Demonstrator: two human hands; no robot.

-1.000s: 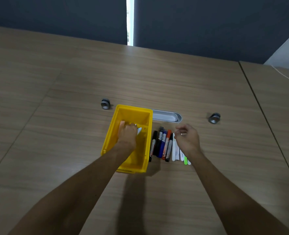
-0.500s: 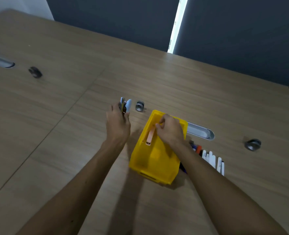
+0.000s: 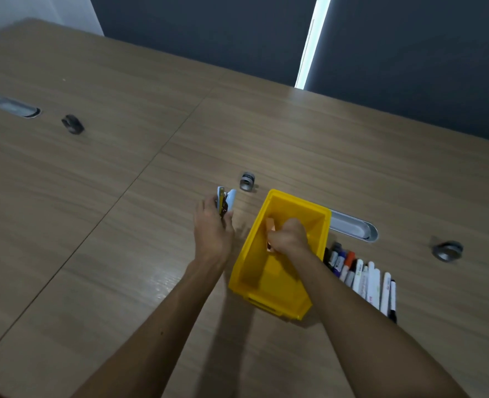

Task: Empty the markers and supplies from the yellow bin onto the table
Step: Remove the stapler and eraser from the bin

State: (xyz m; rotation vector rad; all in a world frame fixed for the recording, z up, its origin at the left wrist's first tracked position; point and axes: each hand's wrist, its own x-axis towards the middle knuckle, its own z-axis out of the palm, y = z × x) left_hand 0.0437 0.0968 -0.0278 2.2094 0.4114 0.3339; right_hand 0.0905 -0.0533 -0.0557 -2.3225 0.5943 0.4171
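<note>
The yellow bin [image 3: 277, 294] stands on the wooden table [image 3: 122, 196] in front of me. My left hand [image 3: 213, 225] is just left of the bin, low over the table, gripping a pale blue stapler [image 3: 226, 201] that sticks out past the fingers. My right hand [image 3: 289, 237] is inside the bin, closed on an orange item [image 3: 270, 225] against the left wall. A row of markers [image 3: 358, 274] lies side by side on the table right of the bin.
A grey cable grommet [image 3: 247, 181] sits just behind the bin, another grommet [image 3: 447, 250] far right, a dark one [image 3: 72, 124] far left. Metal oval cable slots lie behind the bin [image 3: 352, 228] and at far left [image 3: 13, 106]. A dark wall bounds the table's far edge.
My left hand left the bin with the stapler and carried it to the table on the left. My right hand moved from the markers into the bin and closed on the orange item.
</note>
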